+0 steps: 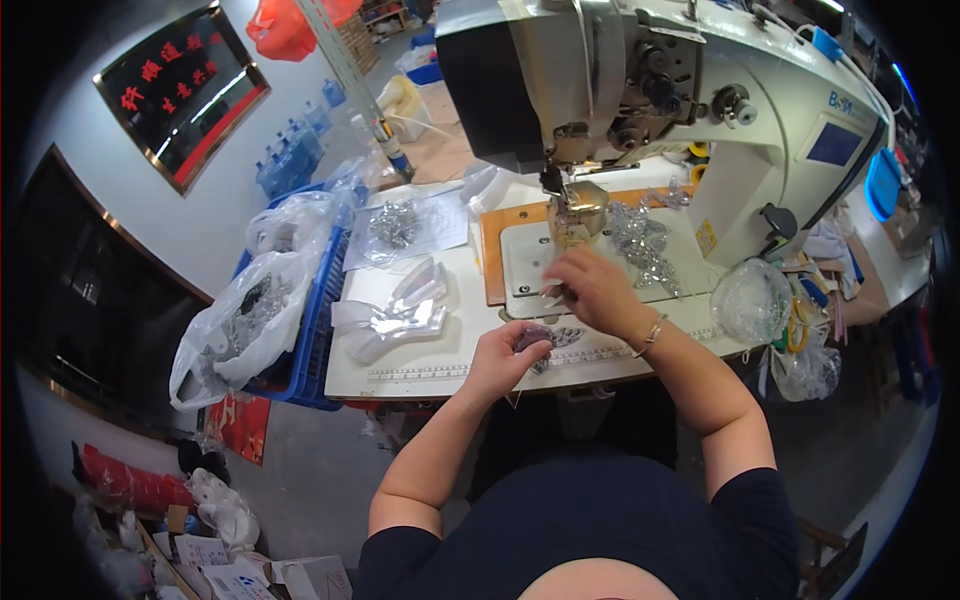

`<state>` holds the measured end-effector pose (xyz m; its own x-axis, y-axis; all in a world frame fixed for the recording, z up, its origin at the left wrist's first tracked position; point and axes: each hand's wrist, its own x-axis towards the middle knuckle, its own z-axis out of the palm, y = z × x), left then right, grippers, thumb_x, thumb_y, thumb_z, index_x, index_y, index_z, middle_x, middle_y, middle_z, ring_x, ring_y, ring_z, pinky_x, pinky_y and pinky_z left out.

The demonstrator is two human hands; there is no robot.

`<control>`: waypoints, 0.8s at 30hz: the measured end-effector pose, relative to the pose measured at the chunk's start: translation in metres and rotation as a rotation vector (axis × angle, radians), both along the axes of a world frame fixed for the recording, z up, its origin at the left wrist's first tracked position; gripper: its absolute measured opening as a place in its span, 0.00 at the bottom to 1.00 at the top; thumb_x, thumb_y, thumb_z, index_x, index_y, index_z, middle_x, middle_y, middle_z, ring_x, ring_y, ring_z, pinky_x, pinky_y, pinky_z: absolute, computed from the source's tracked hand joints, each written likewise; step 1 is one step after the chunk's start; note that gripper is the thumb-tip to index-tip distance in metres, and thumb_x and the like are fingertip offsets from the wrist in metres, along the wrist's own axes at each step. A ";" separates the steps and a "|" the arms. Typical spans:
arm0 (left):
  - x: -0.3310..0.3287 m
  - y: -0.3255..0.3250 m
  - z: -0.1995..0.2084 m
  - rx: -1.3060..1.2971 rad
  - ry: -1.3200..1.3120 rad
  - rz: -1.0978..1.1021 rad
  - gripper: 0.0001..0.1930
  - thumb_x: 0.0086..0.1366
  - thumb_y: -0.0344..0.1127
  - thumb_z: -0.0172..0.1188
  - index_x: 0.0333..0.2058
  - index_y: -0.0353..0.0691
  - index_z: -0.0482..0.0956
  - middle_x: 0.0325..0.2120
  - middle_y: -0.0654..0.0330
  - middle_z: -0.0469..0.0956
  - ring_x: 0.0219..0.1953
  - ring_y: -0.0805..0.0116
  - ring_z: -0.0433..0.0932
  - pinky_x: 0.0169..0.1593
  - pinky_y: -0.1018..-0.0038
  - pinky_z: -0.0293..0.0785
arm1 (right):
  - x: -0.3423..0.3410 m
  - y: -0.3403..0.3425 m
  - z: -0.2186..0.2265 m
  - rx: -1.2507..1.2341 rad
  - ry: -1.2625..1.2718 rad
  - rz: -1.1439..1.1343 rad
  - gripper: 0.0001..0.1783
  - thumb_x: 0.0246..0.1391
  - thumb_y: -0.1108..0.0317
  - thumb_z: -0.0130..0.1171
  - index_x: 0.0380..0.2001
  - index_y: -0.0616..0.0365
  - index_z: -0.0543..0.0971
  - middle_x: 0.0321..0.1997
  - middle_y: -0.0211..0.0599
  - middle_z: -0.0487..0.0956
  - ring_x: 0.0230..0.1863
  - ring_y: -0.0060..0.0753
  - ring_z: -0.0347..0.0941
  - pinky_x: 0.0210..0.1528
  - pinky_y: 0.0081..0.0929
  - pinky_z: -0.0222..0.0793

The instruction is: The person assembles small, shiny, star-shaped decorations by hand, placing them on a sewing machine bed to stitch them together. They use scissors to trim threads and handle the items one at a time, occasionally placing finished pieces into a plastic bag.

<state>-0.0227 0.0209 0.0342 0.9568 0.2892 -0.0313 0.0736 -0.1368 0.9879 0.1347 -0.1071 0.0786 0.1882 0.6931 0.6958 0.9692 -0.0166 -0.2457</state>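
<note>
At the front edge of the sewing table, my left hand [505, 358] is closed on a small dark grey piece [533, 338]. A silver leaf-shaped trim [568, 337] lies right beside it; I cannot tell whether the two are joined. My right hand [597, 288] is raised just in front of the sewing machine's needle area [572, 215], its fingers pinched together. What they grip, if anything, is too small to make out. Behind my right hand, a heap of glittering silver trim [645, 240] lies on the machine bed.
Glossy pale strips [400, 318] lie on the table's left, before a plastic sheet with silver pieces [397, 225]. A blue crate [320, 340] with plastic bags stands alongside. On the right are a clear round container [752, 302] and yellow-handled scissors [797, 328]. The machine head [500, 90] overhangs the far side.
</note>
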 end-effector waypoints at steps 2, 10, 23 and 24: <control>-0.004 0.006 0.007 -0.231 -0.025 -0.041 0.10 0.60 0.31 0.62 0.36 0.31 0.76 0.31 0.58 0.80 0.32 0.71 0.79 0.40 0.75 0.74 | -0.008 -0.006 0.029 0.075 -0.071 -0.115 0.11 0.37 0.73 0.63 0.29 0.53 0.77 0.32 0.28 0.74 0.37 0.35 0.71 0.37 0.30 0.71; -0.003 -0.009 0.008 -0.391 -0.042 -0.059 0.08 0.60 0.29 0.60 0.36 0.31 0.76 0.32 0.56 0.79 0.33 0.69 0.79 0.41 0.73 0.74 | -0.013 -0.038 0.007 -0.299 0.199 0.067 0.11 0.42 0.54 0.67 0.27 0.47 0.84 0.30 0.24 0.80 0.40 0.32 0.72 0.42 0.29 0.70; 0.001 -0.011 0.000 -0.441 0.022 -0.121 0.10 0.59 0.29 0.60 0.38 0.32 0.75 0.34 0.57 0.79 0.34 0.67 0.79 0.42 0.71 0.75 | -0.008 -0.038 0.007 -0.466 0.597 0.118 0.15 0.39 0.57 0.69 0.27 0.57 0.82 0.27 0.39 0.79 0.31 0.42 0.75 0.35 0.32 0.70; 0.000 -0.010 0.000 -0.456 0.024 -0.145 0.10 0.60 0.29 0.60 0.39 0.32 0.75 0.34 0.57 0.79 0.35 0.67 0.79 0.43 0.70 0.75 | -0.009 -0.038 0.007 -0.463 0.591 0.119 0.15 0.39 0.58 0.70 0.26 0.58 0.82 0.27 0.39 0.79 0.31 0.42 0.75 0.35 0.32 0.70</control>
<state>-0.0227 0.0106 0.0345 0.9838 0.1040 -0.1461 0.1090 0.3000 0.9477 0.1260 -0.1455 0.0857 0.3447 0.9288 0.1359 0.6803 -0.1475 -0.7180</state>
